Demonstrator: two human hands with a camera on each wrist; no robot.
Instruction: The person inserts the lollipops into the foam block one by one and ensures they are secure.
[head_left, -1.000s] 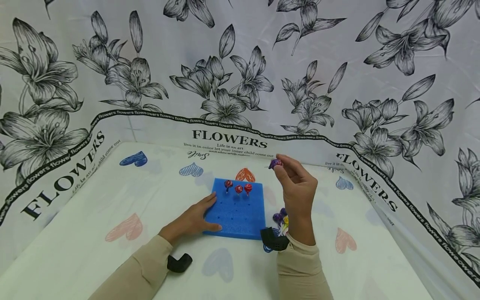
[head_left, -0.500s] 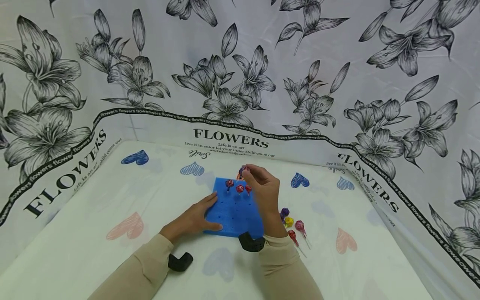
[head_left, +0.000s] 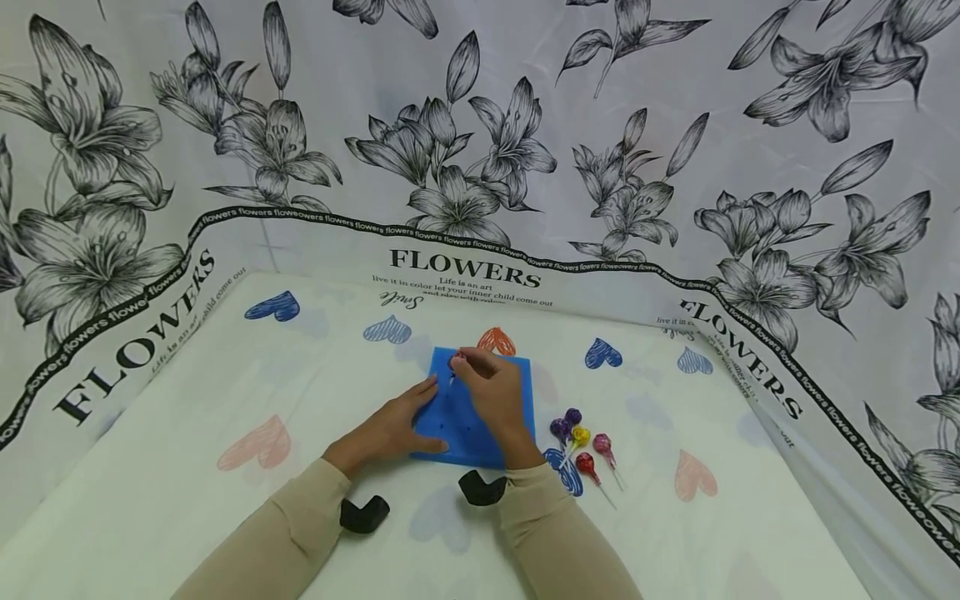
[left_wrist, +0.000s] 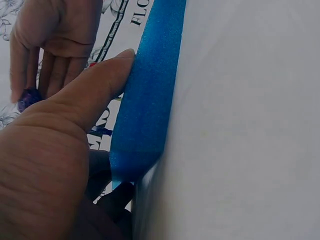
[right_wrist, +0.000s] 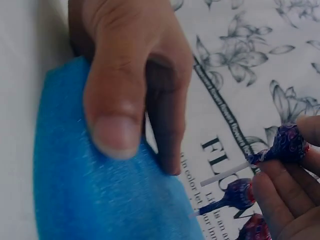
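Lollipops [right_wrist: 241,192] in the blue foam block [head_left: 468,448] nearly vanish behind the right hand [head_left: 493,400], pinching a purple-wrapped lollipop [right_wrist: 289,144] over it! Left hand [head_left: 386,427] rests straight-fingered, thumb spread, against the block's left side.

Dressed in a plain beige left sleeve [head_left: 262,537] and a matching right sleeve [head_left: 562,533], wrist-length, loosely fitted and creased along the forearm. Fitted near the sleeve ends with a black, blunt-ended, elbow-shaped left wrist piece [head_left: 365,516] and a black, similarly bent right wrist piece [head_left: 482,490]. Otherwise bare-handed.
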